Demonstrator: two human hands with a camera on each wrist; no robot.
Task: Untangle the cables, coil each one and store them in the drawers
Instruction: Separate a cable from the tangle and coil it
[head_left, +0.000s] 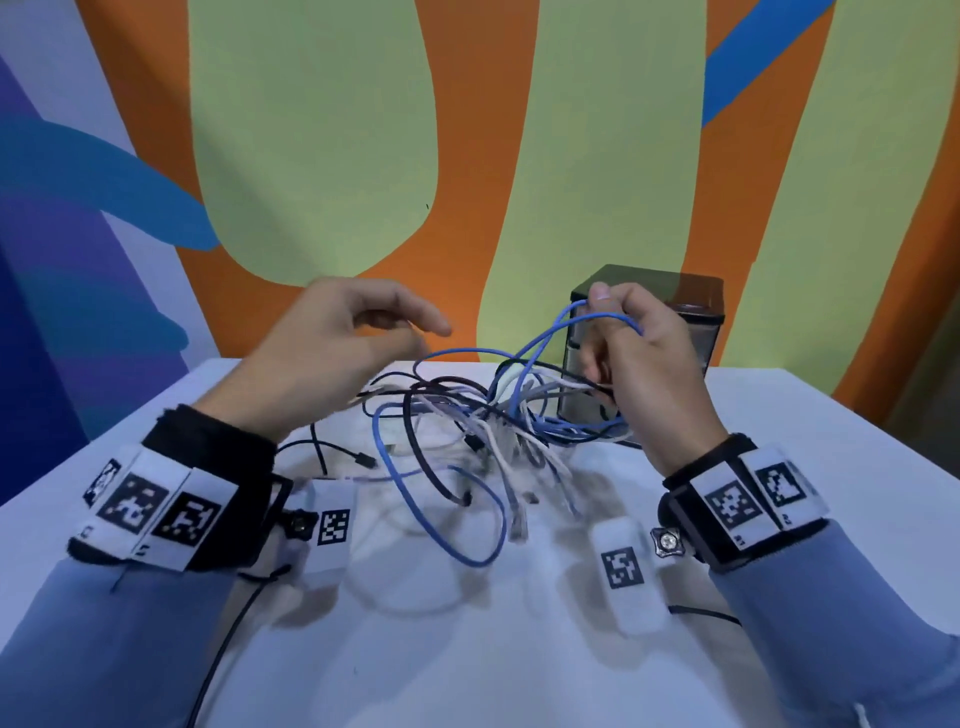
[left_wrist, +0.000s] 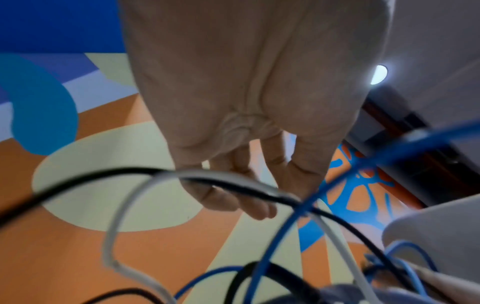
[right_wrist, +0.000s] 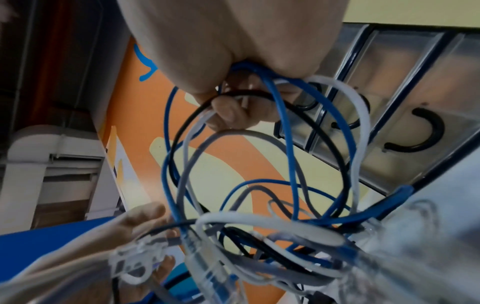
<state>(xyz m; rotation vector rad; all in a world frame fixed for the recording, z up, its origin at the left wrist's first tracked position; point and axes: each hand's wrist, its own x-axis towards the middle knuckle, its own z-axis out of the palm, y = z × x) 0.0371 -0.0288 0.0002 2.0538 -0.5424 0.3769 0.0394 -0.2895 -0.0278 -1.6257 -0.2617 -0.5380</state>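
Tangle of blue, white and black cables (head_left: 483, 431) heaped mid-table (head_left: 779, 519), near drawer unit (head_left: 696, 332) at far edge. Right hand (head_left: 639, 353) raised, clenched around blue cable loops (head_left: 545, 338). Left hand (head_left: 332, 353) hovering above, fingers relaxed, grasping nothing.

Light-blue sleeves (head_left: 852, 613), black wristbands (head_left: 218, 431) with white fiducial-tag blocks (head_left: 156, 506)

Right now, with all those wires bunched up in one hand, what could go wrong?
1. The right hand holds blue, black and white loops together; pulling up could tighten the tangle instead of loosening it.
2. The cables lie right against the small drawers, so a hard tug might drag or tip them.
3. Plugs dangling in the pile could snag on other loops.
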